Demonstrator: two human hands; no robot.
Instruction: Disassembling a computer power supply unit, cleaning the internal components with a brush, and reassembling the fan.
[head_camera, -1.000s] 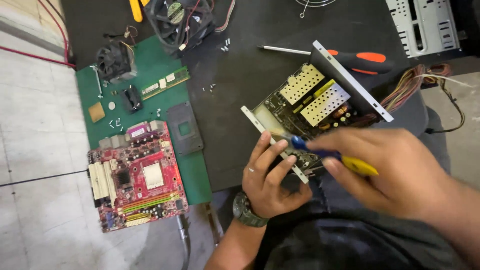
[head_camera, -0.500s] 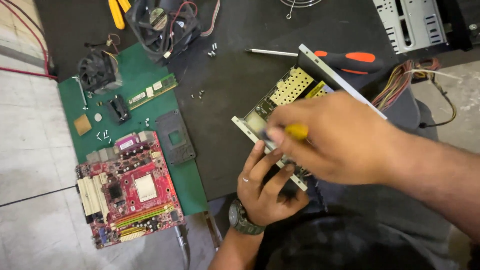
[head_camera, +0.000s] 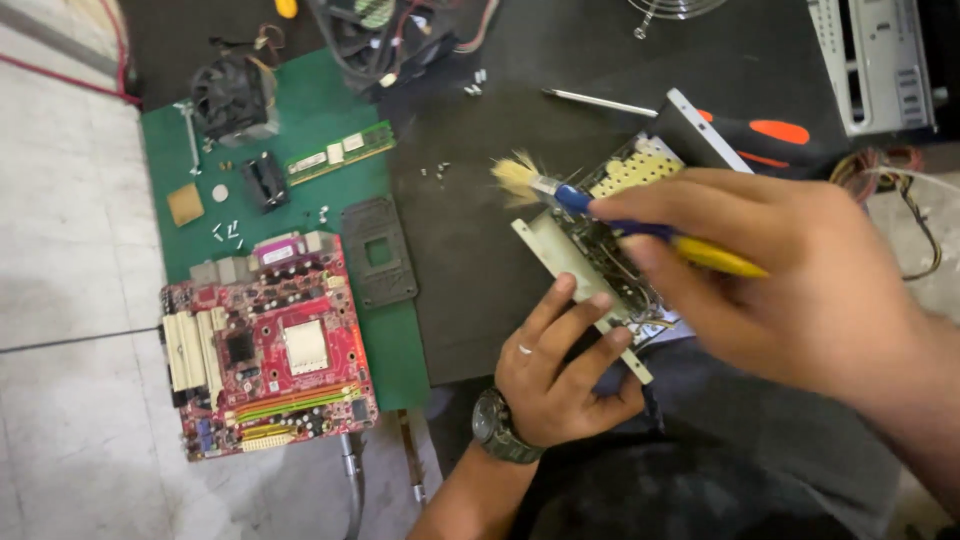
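My right hand (head_camera: 790, 270) grips a small paintbrush (head_camera: 560, 192) with a blue and yellow handle; its pale bristles stick out to the left, past the metal edge of an opened power supply board (head_camera: 625, 175). My left hand (head_camera: 560, 365), with a ring and a wristwatch, holds the near edge of that board's metal frame (head_camera: 555, 255) from below. The board lies on a dark mat (head_camera: 480, 260), and my right hand hides most of it.
A red motherboard (head_camera: 270, 345) lies on a green mat (head_camera: 310, 120) at left, with a memory stick (head_camera: 340, 152), a cooler fan (head_camera: 232, 95), a black socket bracket (head_camera: 375, 250) and loose screws. An orange-and-black screwdriver (head_camera: 760, 135), a drive cage (head_camera: 875, 60) and wires (head_camera: 900, 180) lie behind.
My right hand has swept the brush from the near side of the board up and to the left, so the bristles now stick out beyond the frame. My left hand keeps its hold.
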